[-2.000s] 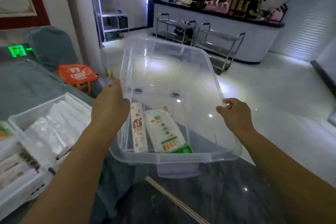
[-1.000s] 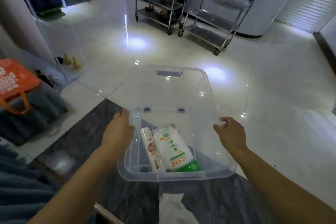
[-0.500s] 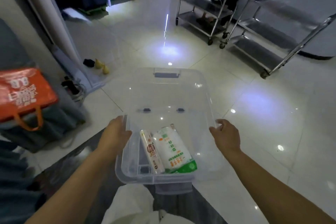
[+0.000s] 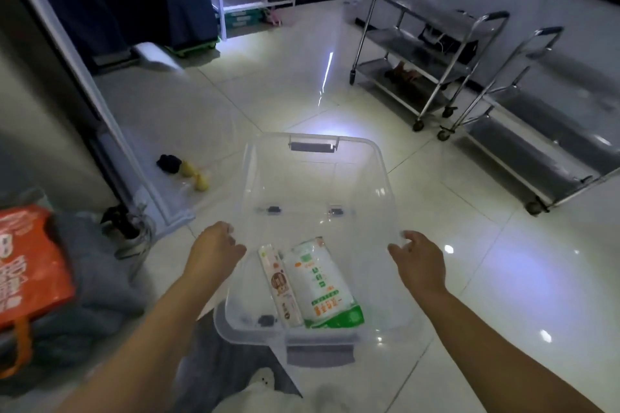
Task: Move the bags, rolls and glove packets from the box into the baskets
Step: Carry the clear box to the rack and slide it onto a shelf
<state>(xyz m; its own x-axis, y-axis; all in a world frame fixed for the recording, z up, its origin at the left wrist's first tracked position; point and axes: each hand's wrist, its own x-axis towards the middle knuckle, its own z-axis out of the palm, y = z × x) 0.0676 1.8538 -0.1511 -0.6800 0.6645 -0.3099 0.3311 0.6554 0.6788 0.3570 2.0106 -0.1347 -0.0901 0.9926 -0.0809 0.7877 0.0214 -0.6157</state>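
I hold a clear plastic box (image 4: 382, 174) low over the white tiled floor. My left hand (image 4: 214, 250) grips its left rim and my right hand (image 4: 417, 260) grips its right rim. Two items lie at the near end of the box: a narrow roll (image 4: 280, 285) with a brown and white label, and beside it a wider white packet (image 4: 320, 280) with green and orange print. The baskets are out of view.
An orange bag (image 4: 28, 265) rests on grey cloth at the left. Two steel trolleys (image 4: 436, 54) stand at the back right. A dark pillar base with cables (image 4: 131, 225) and small yellow objects (image 4: 196, 176) lie on the floor to the left.
The box has come down from table height toward the floor, held by both hands. The table and the baskets have left the view. The roll and packet stayed at the near end.
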